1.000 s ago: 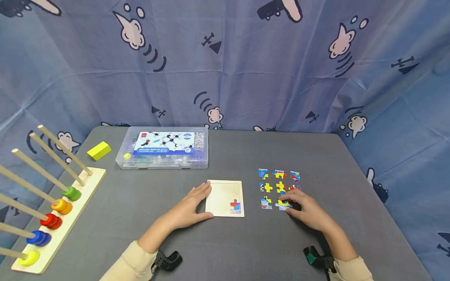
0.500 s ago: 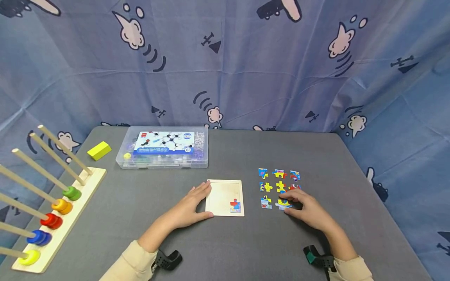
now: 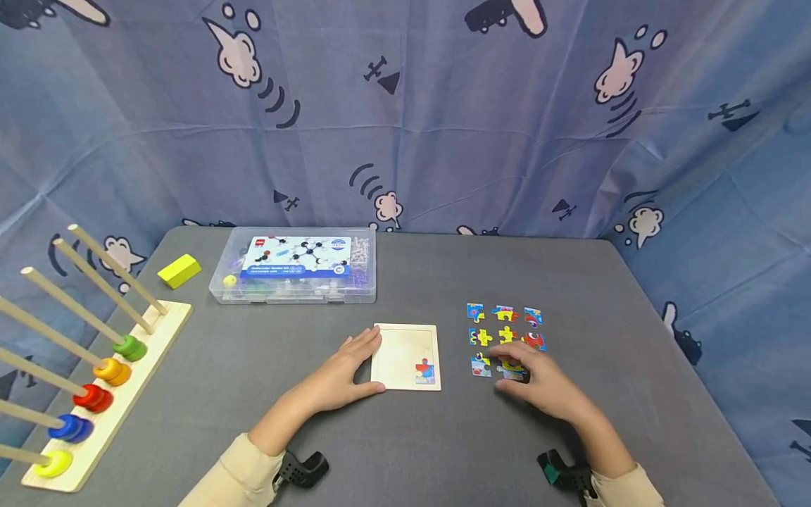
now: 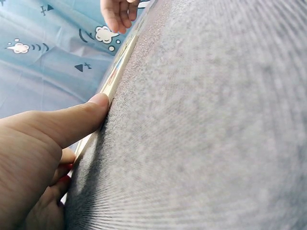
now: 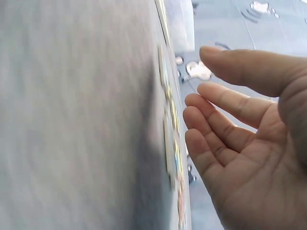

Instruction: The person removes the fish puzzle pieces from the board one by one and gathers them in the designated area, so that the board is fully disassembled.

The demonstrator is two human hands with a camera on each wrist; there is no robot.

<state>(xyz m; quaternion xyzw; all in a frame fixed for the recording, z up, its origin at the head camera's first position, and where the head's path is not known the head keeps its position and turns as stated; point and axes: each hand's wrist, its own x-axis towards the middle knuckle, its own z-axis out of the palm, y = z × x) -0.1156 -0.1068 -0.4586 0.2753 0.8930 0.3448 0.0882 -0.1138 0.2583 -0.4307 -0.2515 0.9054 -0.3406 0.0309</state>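
Observation:
My left hand (image 3: 342,377) rests along the left side of a square wooden puzzle tray (image 3: 395,352), fingertips on its frame and thumb at the near left corner. In the left wrist view the thumb (image 4: 84,117) lies straight against the tray's edge. One jigsaw piece (image 3: 424,372), red and blue, lies in the tray's near right corner. Several loose jigsaw pieces (image 3: 481,367) are laid out in rows to the right. My right hand (image 3: 545,380) hovers over the nearest row, thumb and fingers apart with nothing between them. It partly covers a yellow and pale blue piece (image 3: 510,372).
A clear plastic case (image 3: 291,290) with a molecular model label stands behind the tray. At the left are a yellow block (image 3: 179,272) and a wooden peg board (image 3: 158,331) with coloured rings. Curtains (image 3: 443,169) hang behind the table.
My right hand has shifted left over the near row, its thumb and fingers coming off the middle piece. A red piece at the right shows more. My left hand stays put.

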